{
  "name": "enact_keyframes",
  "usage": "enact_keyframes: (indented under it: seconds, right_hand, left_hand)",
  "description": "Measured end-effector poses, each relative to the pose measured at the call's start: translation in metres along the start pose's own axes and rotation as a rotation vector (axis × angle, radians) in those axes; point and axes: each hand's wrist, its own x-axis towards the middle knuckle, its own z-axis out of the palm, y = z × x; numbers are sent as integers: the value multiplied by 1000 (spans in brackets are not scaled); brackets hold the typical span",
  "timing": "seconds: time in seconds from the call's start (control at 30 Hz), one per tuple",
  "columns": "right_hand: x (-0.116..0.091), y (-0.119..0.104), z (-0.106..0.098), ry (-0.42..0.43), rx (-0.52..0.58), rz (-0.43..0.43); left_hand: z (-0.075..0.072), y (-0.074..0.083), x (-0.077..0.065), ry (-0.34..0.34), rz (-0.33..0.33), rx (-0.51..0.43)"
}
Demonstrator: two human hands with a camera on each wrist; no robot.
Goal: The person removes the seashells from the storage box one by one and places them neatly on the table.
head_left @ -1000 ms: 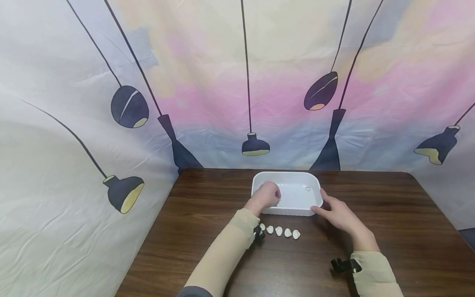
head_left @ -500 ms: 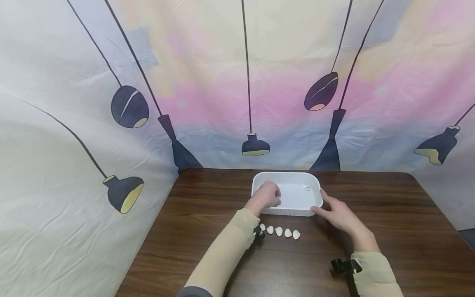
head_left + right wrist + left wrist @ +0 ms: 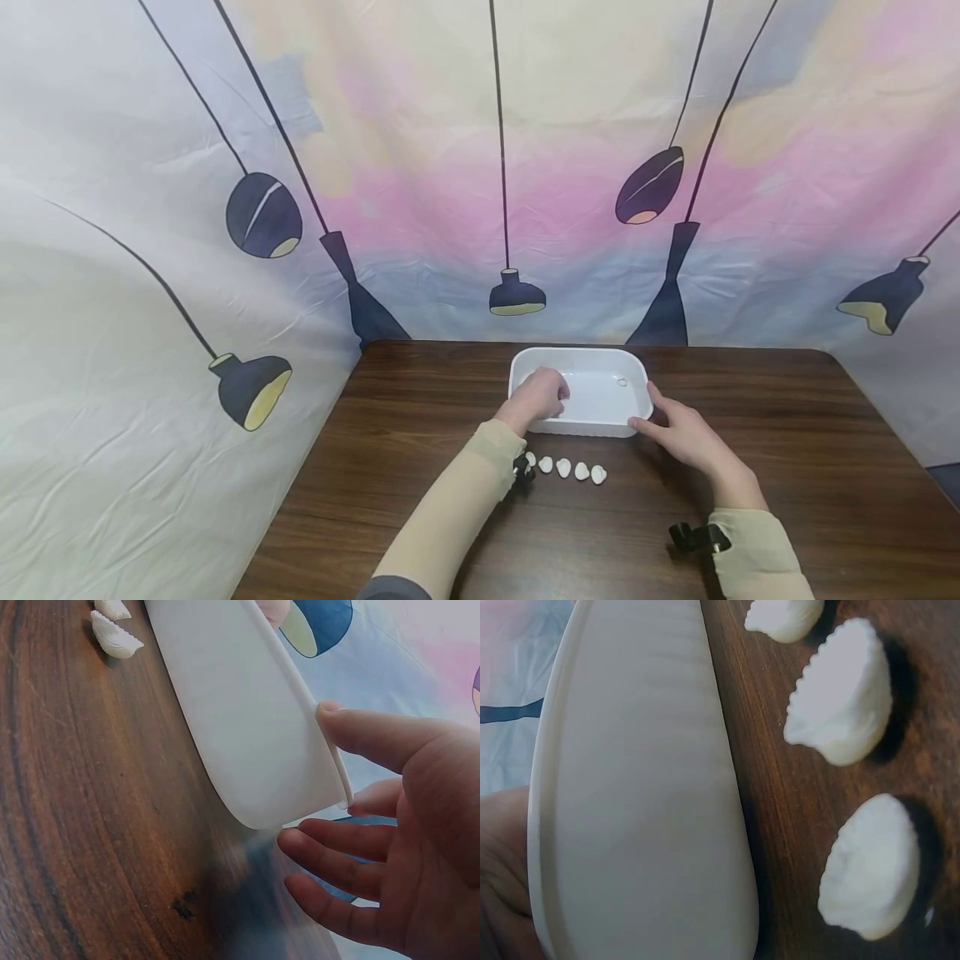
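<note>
The white tray (image 3: 585,427) is placed near the table's (image 3: 600,550) far edge. Its right end is held by the right hand (image 3: 688,429), thumb on the rim, other fingers loosely spread. At its left part, the left hand (image 3: 534,395) is seen with bent fingers; whether anything is held cannot be told. White shells (image 3: 563,467) are laid in a row before it.

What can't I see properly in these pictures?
Whether the left hand holds anything: head view, the hand itself hides most fingertips.
Leftmost shell: head view, partly behind the black clip.
Top shell: left wrist view, cut off by the top edge.
Tiny ring shape in the white tray: head view, too small to identify.
</note>
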Motion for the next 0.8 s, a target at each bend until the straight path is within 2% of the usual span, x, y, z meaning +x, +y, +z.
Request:
enact_keyframes:
  seconds: [0.37, 0.5, 0.8]
  right_hand:
    - [0, -2, 0, -11, 7, 17]
    - [0, -1, 0, -14, 12, 21]
    - [0, 0, 0, -7, -3, 2]
  left_hand:
    - [1, -2, 1, 12, 6, -9]
    - [0, -3, 1, 55, 19, -19]
    - [-6, -6, -2, 177, 84, -136]
